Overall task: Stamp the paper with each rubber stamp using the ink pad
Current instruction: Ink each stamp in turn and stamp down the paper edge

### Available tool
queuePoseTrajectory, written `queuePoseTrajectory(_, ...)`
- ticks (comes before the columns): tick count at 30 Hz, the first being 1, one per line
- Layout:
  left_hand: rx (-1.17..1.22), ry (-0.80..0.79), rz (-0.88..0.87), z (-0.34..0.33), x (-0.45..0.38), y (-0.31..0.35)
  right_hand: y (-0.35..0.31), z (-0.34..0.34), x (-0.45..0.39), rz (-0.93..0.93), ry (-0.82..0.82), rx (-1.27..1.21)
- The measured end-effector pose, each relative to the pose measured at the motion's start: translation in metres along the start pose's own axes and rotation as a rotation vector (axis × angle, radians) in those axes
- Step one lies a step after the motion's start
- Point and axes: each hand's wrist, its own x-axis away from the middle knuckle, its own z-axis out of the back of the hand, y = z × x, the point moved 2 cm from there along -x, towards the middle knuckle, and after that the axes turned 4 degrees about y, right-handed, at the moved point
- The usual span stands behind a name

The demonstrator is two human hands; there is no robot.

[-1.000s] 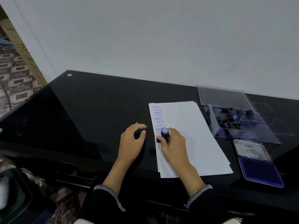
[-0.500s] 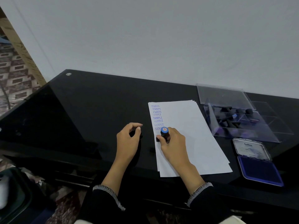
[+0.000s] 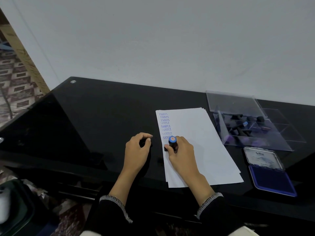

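Black glossy table (image 3: pixel 102 116) carries a stack of white paper (image 3: pixel 204 150) toward its right half, the stack's near end reaching the table's front edge. Column of blue "SAMPLE" prints (image 3: pixel 165 126) runs down the paper's left margin, some dark, some faint, the top ones inverted.

Right hand (image 3: pixel 183 150) rests on the paper near its left edge. Grip: thumb and fingers curled round a rubber stamp (image 3: pixel 172 142), black body, blue cap with an orange disc on top. Stamp stands roughly upright, base down on the paper just below the lowest print; contact itself hidden by the fingers.

Left hand (image 3: pixel 136 150) lies on the bare table just left of the paper, apart from it. Fingers curled, thumb and forefinger bent toward each other round a small dark shape; cannot tell whether it is an object or a reflection, so grip undetermined.

Clear plastic box (image 3: pixel 255 138) sits near the table's back right corner, lid (image 3: pixel 233 103) open behind it, with several more black stamps (image 3: pixel 242 123) inside. Ink pad (image 3: pixel 272 181) lies open near the front right edge, blue pad toward the front, labelled lid (image 3: pixel 262 157) hinged back toward the box. Pad and box are well apart from the paper's stamped margin.
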Motion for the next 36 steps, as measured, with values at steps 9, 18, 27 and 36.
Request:
queuePoseTrajectory(9, -0.252, -0.112, -0.163, -0.005, 0.0, 0.005, 0.015, 0.046, -0.016, -0.433, 0.15, -0.435)
queuePoseTrajectory(18, -0.551, -0.263, -0.292, -0.013, 0.001, -0.001, 0.041, 0.078, 0.008, -0.518, 0.337, -0.572)
queuePoseTrajectory(27, -0.587, -0.261, -0.29, -0.013, 0.0, -0.001, 0.045, 0.069, 0.017, -0.389, 0.406, -0.503)
queuePoseTrajectory(36, -0.638, -0.307, -0.305, -0.012, 0.006, 0.005, 0.043, 0.073, 0.019, -0.361, 0.434, -0.572)
